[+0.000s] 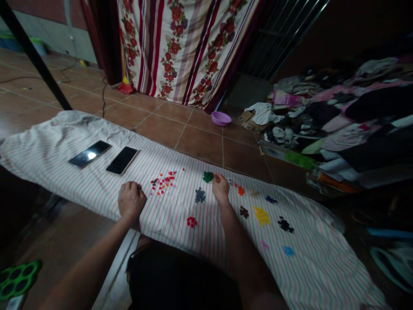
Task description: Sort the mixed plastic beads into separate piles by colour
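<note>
My left hand [131, 200] rests on the striped cloth, fingers curled into a fist; whatever it might hold is hidden. Just right of it lies a loose scatter of small mixed pieces [163, 183], mostly red, with orange, pink and green. My right hand [221, 188] has its fingertips pinched together at the right edge of a pile of dark green pieces [208, 177]. Anything between those fingertips is too small to make out. Grey pieces [200, 195] lie left of my right hand, and a red pile [191, 221] lies nearer to me.
Right of my right arm are orange [241, 190], dark brown [244, 212], yellow [261, 215], black [285, 224] and blue [288, 250] piles. Two phones [122, 161] lie at the left on the striped cloth [161, 150]. Beyond stand a purple basin [221, 118] and heaped clothes [348, 107].
</note>
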`<state>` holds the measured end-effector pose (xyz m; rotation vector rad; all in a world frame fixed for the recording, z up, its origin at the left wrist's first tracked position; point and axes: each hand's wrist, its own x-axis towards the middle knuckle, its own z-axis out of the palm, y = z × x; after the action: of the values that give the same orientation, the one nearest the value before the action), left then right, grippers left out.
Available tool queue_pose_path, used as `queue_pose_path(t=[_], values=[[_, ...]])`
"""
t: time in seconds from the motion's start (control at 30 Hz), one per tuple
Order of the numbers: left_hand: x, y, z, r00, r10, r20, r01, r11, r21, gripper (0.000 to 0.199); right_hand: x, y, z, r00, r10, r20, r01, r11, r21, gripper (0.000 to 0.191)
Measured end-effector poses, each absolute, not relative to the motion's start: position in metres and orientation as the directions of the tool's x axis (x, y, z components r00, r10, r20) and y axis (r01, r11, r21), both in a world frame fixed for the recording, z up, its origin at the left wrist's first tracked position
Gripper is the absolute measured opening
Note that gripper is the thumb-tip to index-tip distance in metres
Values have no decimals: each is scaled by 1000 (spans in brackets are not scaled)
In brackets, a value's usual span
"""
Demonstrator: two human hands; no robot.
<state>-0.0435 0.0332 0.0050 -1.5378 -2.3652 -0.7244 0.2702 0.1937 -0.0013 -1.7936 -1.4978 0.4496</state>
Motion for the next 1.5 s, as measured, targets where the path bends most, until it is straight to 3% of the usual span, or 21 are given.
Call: queue_pose_path(t=[0.1,0.2,0.33,0.43,0.67,0.97,1.13,1.3,1.5], values=[[-44,34,5,-428,789,441,900,327,289,9,256,185,12,214,917,337,739,73,-670,31],[-44,34,5,-436,786,438,896,335,290,10,218,168,26,-41,903,429,707,329,-625,26],[-43,33,5,-438,782,443,896,342,283,10,148,138,32,-490,789,370,529,607,-592,20],[-43,33,5,-430,783,449,901,337,275,10,104,122,29,-640,710,294,535,686,-492,18],[-45,35,4,-437,784,441,896,334,293,11,73,120,23,-673,726,142,660,677,-326,14],[-43,29,9,-422,797,432,903,330,274,17,77,112,41,-677,717,166,637,684,-355,10],[-43,29,9,-409,798,442,910,316,270,21,110,113,49,-523,789,322,598,609,-520,15],[-42,29,13,-458,800,386,884,367,289,21,231,121,49,-115,902,416,578,402,-710,22],[-37,29,17,-497,792,355,864,415,285,20,413,136,49,397,826,399,698,11,-716,24]])
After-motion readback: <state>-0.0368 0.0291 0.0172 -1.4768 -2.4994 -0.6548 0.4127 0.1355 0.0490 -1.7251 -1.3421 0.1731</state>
